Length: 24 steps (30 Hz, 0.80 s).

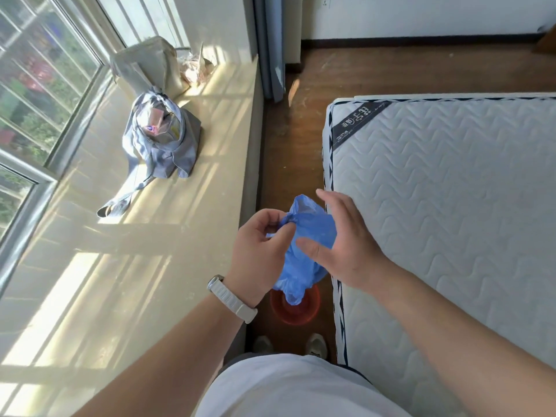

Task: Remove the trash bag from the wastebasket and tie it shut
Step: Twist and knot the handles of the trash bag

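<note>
Sunlit sill (pixel 168 236) on the left and mattress (pixel 451 206) on the right hem in a narrow floor strip. Left hand (pixel 258 251) pinches the bag (pixel 313 233) neck; right hand (pixel 343 239) is spread against the bag. Bag hangs over the red basket (pixel 310 311), mostly hiding it.

Wood floor (pixel 391 70) seen centre to 1 o'clock, dark baseboard (pixel 421 40) under white wall (pixel 421 13). Quilted mattress (pixel 451 206) at 3 o'clock. Sunlit cream window ledge (pixel 135 266) at 9 o'clock, barred window (pixel 45 70) at 10. Blue-grey curtain (pixel 270 55) hung at 12.
</note>
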{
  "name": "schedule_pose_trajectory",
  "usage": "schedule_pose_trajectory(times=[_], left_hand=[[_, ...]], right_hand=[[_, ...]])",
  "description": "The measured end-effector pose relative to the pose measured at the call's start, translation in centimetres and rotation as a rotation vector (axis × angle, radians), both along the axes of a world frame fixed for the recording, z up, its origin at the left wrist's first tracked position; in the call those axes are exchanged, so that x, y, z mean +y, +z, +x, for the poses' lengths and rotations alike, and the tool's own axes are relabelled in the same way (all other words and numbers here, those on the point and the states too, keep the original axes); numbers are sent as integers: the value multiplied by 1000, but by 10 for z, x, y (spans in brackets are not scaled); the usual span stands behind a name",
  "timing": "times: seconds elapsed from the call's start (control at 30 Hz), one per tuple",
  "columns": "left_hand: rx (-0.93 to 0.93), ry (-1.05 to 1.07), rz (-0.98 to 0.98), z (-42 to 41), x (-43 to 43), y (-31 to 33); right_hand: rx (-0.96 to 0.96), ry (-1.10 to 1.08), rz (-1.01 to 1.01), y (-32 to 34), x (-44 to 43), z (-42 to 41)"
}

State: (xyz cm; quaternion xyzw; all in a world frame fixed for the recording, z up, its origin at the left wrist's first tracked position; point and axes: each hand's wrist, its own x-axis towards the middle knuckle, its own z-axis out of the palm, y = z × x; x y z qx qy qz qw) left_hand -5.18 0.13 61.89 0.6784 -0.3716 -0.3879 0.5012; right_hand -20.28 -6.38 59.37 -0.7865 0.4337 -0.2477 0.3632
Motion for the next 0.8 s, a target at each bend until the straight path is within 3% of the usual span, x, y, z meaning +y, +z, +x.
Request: schedule_pose_trajectory(times=[0.13,0.57,0.8], left_hand=[[-8,67,-26,2,-2,14],[125,156,-149,33,15,37],[151,134,-237,50,23,48]], right_hand=[[49,86,-4,6,6,15],[-112,143,-147,15,10,60],[-263,-6,112,42,10,70]])
